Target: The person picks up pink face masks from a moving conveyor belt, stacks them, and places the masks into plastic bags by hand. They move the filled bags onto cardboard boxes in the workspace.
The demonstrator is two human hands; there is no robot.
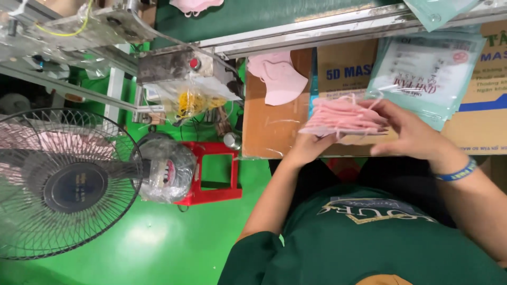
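Your left hand point(309, 148) and right hand point(409, 132) close around a stack of pink masks point(343, 117) (ear loops dangling) held above the cardboard box point(274, 121), just left of the printed pouches point(422, 74).

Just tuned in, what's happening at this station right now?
A person in a green shirt holds a stack of pink face masks over a cardboard-topped bench. The left hand supports the stack from below; the right hand rests on top. Clear mask pouches lie just beyond, two loose pink masks sit on the bench, and a fan stands on the green floor.
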